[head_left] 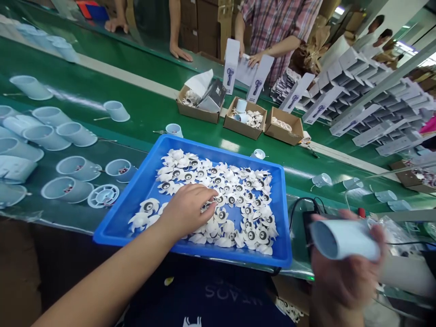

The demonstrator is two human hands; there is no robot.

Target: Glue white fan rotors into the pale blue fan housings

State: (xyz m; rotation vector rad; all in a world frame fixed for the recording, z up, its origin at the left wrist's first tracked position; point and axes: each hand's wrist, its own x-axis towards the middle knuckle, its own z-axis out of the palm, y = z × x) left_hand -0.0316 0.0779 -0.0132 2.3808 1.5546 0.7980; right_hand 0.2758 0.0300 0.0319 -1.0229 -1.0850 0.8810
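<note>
My left hand [190, 205] reaches into a blue plastic tray [119, 231], its fingers and thumb bent around a small white fan wheel [205, 207] that they partly hide. Many more white fan wheels [250, 235] with dark round hubs lie loosely in the tray, some overlapping. At the right, blurred by motion, my right hand [350, 272] is wrapped round a light blue plastic tube housing [354, 239]. The housing lies roughly sideways, its open end facing left. Its inside is too dark to make out.
Several light blue housings [76, 168] lie on the bench left of the tray. Beyond it runs a green conveyor [143, 97] with scattered housings. Small cardboard boxes [243, 129] of parts stand behind, near white cartons [354, 120]. Co-workers' hands [255, 59] are across the line. Cables [303, 200] lie right.
</note>
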